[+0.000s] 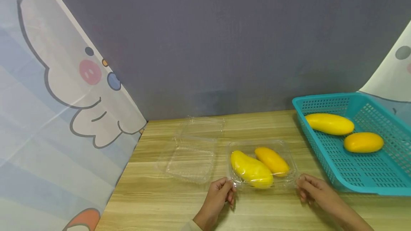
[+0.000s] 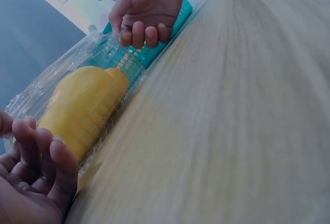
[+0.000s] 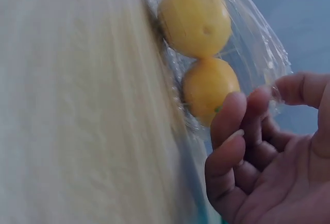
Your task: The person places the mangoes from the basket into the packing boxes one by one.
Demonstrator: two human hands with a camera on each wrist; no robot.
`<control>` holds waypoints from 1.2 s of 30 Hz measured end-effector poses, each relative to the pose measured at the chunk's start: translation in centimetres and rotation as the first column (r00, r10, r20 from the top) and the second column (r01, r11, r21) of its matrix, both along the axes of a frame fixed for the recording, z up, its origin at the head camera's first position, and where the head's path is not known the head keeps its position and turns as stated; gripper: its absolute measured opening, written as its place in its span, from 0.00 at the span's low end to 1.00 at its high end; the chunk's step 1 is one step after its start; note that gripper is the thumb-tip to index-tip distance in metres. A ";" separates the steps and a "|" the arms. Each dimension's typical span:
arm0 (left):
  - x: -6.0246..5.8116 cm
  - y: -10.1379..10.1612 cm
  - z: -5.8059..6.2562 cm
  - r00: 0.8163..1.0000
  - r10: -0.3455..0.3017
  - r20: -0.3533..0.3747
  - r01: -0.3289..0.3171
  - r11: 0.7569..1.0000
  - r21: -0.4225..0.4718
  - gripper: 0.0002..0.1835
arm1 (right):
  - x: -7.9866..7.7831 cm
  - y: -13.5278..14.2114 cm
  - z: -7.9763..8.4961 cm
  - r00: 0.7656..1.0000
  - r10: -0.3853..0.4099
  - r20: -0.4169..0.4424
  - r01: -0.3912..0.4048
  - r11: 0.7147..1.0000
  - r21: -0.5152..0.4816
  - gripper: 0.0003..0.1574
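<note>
Squarely in my head feed, a clear box [image 1: 287,151] sits on the wood-grain table [image 1: 144,206], between a second clear box [image 1: 191,161] lying open on the left and a teal basket [image 1: 369,189] on the right. The plastic is thin, glossy and see-through, its lid folded down over two fruits, with ridged walls and a crinkled rim catching the light; whether the lid is latched I cannot tell. Inside, a long, slightly curved yellow fruit [image 1: 250,168] lies beside a shorter, deeper orange-yellow fruit [image 1: 273,161], both smooth-skinned. My right wrist feed picks out a green mark [image 3: 218,109] on the shorter one, too small to read. The left hand [image 1: 219,193] pinches the box's near left corner between thumb and forefinger, the gap between them closed on the plastic; the right hand [image 1: 316,191] pinches the near right corner the same way, its other fingers loosely bent. Two more yellow fruits [image 1: 330,124] rest in the basket, well apart from the open box.
</note>
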State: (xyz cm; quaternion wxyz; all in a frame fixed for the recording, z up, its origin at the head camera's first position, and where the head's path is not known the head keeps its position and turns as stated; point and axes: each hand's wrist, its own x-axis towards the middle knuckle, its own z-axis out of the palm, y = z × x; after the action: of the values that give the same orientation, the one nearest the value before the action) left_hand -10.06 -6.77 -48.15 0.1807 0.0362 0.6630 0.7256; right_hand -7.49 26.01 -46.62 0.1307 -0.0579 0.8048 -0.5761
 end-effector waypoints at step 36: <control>0.1 0.2 0.4 1.000 0.014 0.000 -0.014 1.000 0.011 0.19 | -0.4 -8.2 4.9 0.683 0.309 -0.662 0.262 0.742 0.617 0.40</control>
State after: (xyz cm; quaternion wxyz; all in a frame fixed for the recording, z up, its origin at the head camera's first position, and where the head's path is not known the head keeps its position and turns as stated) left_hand -9.98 -6.60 -47.80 0.1751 0.0325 0.6591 0.7307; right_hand -7.89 17.85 -41.76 -0.1813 -0.2425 0.9372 -0.1729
